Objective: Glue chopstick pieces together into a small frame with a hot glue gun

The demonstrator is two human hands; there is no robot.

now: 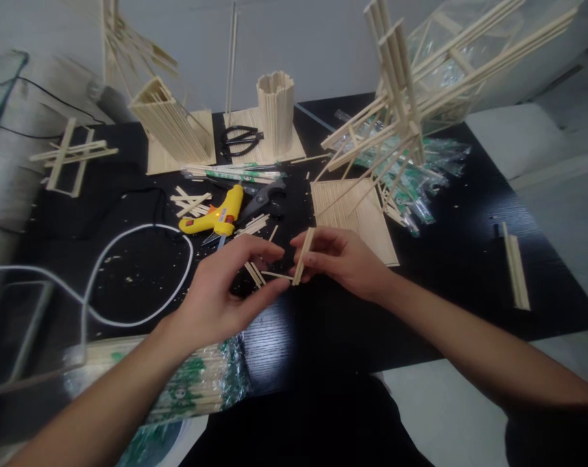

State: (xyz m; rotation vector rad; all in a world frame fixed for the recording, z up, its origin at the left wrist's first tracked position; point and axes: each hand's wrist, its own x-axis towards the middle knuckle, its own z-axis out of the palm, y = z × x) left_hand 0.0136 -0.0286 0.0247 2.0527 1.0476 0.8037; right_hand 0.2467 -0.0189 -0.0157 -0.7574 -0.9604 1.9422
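My right hand (340,259) pinches a short, flat piece of light wooden sticks (304,256), held upright and tilted over the table. Facing it, my left hand (226,279) has thumb and fingers spread apart, with the thumb tip close to the lower end of that piece. Whether the thumb touches it I cannot tell. Several short cut sticks (255,275) show between the left thumb and fingers. Just beyond the left hand lies a yellow glue gun (219,214), beside dark-handled cutters (262,200).
Black scissors (240,139) lie by a stick cylinder (276,113). A slanted stick tower (172,126) stands at back left, a tall stick frame (404,97) at back right. A white cable (191,253) loops at left. Wrapped chopsticks (201,383) lie in front.
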